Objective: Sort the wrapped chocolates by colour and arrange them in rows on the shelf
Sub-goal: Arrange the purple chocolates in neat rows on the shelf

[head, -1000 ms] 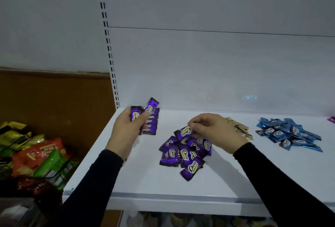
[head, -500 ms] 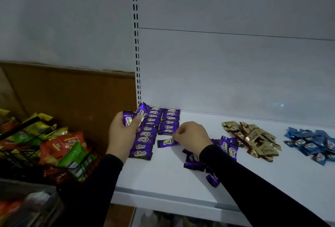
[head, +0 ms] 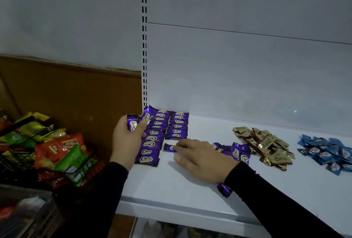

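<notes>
Two rows of purple chocolates lie at the back left of the white shelf. My left hand grips a few purple chocolates above the left row. My right hand lies flat with straight fingers, its fingertips on a single purple chocolate at the front end of the right row. A loose purple pile lies behind that hand, and one purple piece peeks out under the wrist. Further right are a gold pile and a blue pile.
A wire basket full of bright snack bags stands left of the shelf. A slotted white upright marks the shelf's left back corner. The shelf's front lip runs below my arms.
The right hand carried one purple chocolate from the loose pile to the front end of the right row, and its fingers have straightened out over it. The left hand keeps its handful.
</notes>
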Available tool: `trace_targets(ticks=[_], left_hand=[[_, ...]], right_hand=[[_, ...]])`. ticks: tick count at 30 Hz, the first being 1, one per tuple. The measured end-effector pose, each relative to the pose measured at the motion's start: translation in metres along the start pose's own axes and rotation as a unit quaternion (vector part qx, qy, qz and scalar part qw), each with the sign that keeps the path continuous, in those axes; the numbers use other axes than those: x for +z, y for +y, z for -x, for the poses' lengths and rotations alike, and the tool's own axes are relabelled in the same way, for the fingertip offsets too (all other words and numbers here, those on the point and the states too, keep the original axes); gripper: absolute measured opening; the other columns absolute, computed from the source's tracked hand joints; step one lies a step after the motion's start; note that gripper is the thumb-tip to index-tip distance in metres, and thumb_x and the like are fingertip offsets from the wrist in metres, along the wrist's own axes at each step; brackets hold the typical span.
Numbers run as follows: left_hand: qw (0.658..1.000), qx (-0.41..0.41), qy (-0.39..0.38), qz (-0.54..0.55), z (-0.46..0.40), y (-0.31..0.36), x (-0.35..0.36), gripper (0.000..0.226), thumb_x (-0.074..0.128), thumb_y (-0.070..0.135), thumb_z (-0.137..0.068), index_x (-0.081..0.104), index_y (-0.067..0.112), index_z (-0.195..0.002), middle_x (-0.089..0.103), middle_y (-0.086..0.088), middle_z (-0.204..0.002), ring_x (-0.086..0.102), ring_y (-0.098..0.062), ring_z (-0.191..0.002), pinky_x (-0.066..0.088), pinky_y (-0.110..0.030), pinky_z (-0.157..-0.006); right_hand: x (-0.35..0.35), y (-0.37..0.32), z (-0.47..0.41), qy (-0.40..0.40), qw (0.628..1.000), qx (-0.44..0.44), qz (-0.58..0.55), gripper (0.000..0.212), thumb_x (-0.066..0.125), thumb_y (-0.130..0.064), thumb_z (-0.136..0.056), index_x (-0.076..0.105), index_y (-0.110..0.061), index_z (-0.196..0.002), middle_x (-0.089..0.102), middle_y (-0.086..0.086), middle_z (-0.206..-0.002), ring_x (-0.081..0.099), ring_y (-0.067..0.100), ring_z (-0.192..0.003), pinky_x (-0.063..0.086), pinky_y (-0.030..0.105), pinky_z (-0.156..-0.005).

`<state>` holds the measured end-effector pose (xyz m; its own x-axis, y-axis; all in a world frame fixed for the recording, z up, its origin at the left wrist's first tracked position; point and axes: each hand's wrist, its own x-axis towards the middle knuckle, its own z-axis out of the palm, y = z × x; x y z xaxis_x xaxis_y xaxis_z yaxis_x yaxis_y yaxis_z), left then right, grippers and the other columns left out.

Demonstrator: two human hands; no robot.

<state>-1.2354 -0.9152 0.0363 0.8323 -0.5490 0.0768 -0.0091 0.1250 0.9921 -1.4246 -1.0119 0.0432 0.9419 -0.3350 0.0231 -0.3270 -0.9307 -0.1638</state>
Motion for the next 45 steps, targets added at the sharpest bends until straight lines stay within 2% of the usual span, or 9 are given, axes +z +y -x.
trace_targets(ticks=[3,12,25,28,31,34,37,42,45], left_hand=[[1.0,-0.001,0.0,-0.001,0.0,-0.001,-0.001,0.018,0.065,0.03,-0.094,0.057,0.02,-0.107,0.069,-0.006,-0.091,0.073,-0.021,-0.078,0.061,-0.042,-0.067],[1.0,0.001,0.0,0.012,-0.001,-0.002,0.0,0.018,0.066,0.029,-0.095,0.057,0.019,-0.107,0.067,-0.003,-0.083,0.071,-0.019,-0.072,0.06,-0.041,-0.063],[1.0,-0.004,-0.005,0.011,0.001,0.0,-0.001,0.017,0.066,0.029,-0.094,0.057,0.02,-0.107,0.068,-0.004,-0.085,0.072,-0.017,-0.07,0.06,-0.039,-0.062],[1.0,0.009,-0.029,0.0,0.005,0.003,-0.001,0.016,0.068,0.027,-0.093,0.059,0.022,-0.105,0.071,-0.005,-0.087,0.074,-0.02,-0.072,0.062,-0.042,-0.065],[0.994,0.016,-0.106,-0.022,0.012,0.01,0.002,0.016,0.072,0.025,-0.09,0.061,0.022,-0.101,0.075,-0.004,-0.088,0.075,-0.022,-0.075,0.061,-0.042,-0.067],[0.977,-0.007,-0.203,-0.057,0.017,0.015,0.006,0.024,0.075,0.022,-0.087,0.063,0.018,-0.107,0.077,-0.004,-0.093,0.074,-0.019,-0.077,0.058,-0.037,-0.067],[0.959,-0.011,-0.267,-0.096,0.022,0.019,0.009,0.027,0.075,0.019,-0.087,0.065,0.018,-0.112,0.076,0.001,-0.092,0.072,-0.008,-0.072,0.054,-0.022,-0.061],[0.961,0.006,-0.258,-0.098,0.023,0.016,0.009,0.024,0.073,0.018,-0.088,0.064,0.014,-0.109,0.068,0.009,-0.071,0.065,-0.003,-0.057,0.046,-0.014,-0.05],[0.968,0.009,-0.235,-0.091,0.021,0.014,0.006,0.023,0.073,0.018,-0.088,0.063,0.012,-0.109,0.069,0.008,-0.072,0.065,-0.004,-0.058,0.047,-0.016,-0.052]], right_hand=[[0.002,0.002,-0.004,-0.005,1.0,-0.002,0.016,0.076,0.004,-0.066,-0.089,0.054,-0.018,-0.12,0.046,-0.005,-0.129,0.045,0.017,-0.116,0.035,0.041,-0.101],[0.006,0.006,-0.012,-0.004,1.0,0.027,-0.009,0.047,0.023,-0.051,-0.104,0.052,-0.017,-0.122,0.043,-0.005,-0.129,0.042,0.016,-0.115,0.034,0.038,-0.102],[0.002,0.003,-0.011,-0.003,0.999,0.035,-0.021,0.049,0.024,-0.05,-0.104,0.047,-0.02,-0.136,0.039,-0.003,-0.139,0.034,0.017,-0.128,0.028,0.038,-0.109],[0.0,0.005,-0.009,0.044,0.997,0.042,-0.053,0.048,0.027,-0.048,-0.104,0.051,-0.021,-0.135,0.044,-0.003,-0.135,0.039,0.016,-0.126,0.03,0.033,-0.107],[-0.004,0.006,-0.007,0.165,0.973,0.064,-0.15,0.038,0.037,-0.039,-0.104,0.063,-0.016,-0.12,0.058,0.0,-0.117,0.053,0.015,-0.112,0.039,0.022,-0.094],[-0.012,0.002,-0.006,0.235,0.92,0.117,-0.291,0.032,0.046,-0.039,-0.101,0.062,-0.024,-0.125,0.063,-0.01,-0.114,0.059,0.004,-0.103,0.044,0.011,-0.085],[-0.015,-0.003,-0.008,0.234,0.877,0.115,-0.404,0.028,0.058,-0.039,-0.096,0.059,-0.034,-0.124,0.067,-0.01,-0.108,0.067,0.006,-0.093,0.055,0.027,-0.084],[-0.015,-0.004,-0.007,0.223,0.862,0.112,-0.441,0.012,0.073,-0.02,-0.087,0.069,-0.027,-0.096,0.07,-0.003,-0.087,0.067,0.014,-0.078,0.052,0.023,-0.071],[-0.013,-0.004,-0.008,0.206,0.846,0.127,-0.475,0.013,0.078,-0.02,-0.083,0.069,-0.026,-0.089,0.071,0.011,-0.087,0.065,0.015,-0.073,0.051,0.027,-0.068]])
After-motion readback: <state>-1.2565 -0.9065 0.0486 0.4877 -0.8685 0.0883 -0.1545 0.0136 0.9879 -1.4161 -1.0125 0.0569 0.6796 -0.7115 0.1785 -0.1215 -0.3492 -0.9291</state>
